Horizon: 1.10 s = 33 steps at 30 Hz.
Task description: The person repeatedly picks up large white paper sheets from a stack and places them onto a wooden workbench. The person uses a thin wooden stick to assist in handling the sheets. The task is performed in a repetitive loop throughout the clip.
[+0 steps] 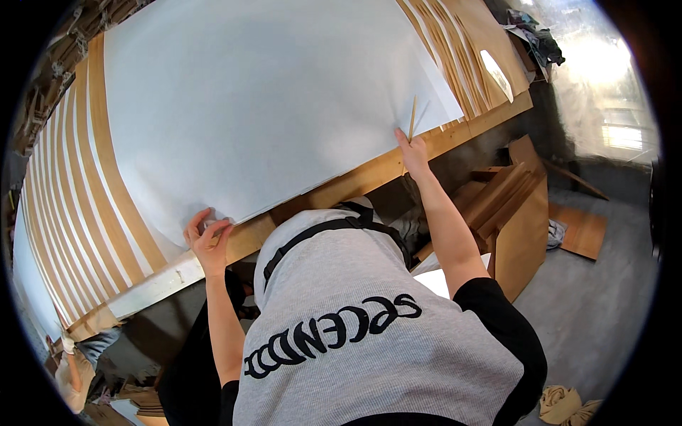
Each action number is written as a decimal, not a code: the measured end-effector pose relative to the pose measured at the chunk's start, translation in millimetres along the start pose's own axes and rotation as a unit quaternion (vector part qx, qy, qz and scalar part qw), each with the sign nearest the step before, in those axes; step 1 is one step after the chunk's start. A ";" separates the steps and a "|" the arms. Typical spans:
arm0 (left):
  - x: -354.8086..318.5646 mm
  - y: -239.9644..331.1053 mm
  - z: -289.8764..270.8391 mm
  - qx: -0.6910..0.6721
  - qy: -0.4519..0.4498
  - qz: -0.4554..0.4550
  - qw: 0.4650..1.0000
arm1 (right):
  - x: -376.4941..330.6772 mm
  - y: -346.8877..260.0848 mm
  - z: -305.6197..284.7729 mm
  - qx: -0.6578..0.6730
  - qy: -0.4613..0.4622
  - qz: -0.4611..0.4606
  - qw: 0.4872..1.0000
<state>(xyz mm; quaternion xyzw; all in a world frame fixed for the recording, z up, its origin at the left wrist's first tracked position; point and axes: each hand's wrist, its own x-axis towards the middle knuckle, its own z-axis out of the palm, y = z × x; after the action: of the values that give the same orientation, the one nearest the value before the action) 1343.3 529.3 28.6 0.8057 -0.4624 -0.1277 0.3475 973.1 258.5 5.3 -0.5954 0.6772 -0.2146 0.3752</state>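
Note:
A large white sheet is spread over the table, its near edge toward me. At the sheet's near left corner, my left hand has its fingers bent and closed at the edge; the fingertips partly hide the grip. My right hand is closed at the near edge, further right. A thin, straight, yellowish stick rises from that hand, held upright between the fingers. My right thumb or finger also touches the sheet's margin. Beneath this sheet, other white sheet edges show at the right.
Brown and white layered sheets fan out in strips at the left and again at the right. A wooden beam runs along the near edge. Brown boards lean at the right. Another person with a white glove is at lower left.

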 end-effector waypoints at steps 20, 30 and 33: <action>1.7 -5.3 4.3 -0.003 0.017 0.023 1.000 | -1.4 -1.2 -4.2 0.209 -0.004 0.122 0.970; -1.4 -0.5 6.4 0.017 0.005 0.055 0.998 | 6.0 27.6 -7.7 0.106 0.090 0.127 0.982; -3.0 4.6 7.5 0.005 -0.010 0.044 0.999 | 8.1 30.0 -8.3 0.118 0.101 0.134 0.979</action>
<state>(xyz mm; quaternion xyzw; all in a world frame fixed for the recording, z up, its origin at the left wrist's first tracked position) 1334.7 526.9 26.0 0.7847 -0.5017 -0.1182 0.3443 947.4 255.3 -13.7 -0.4257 0.7554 -0.2996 0.3978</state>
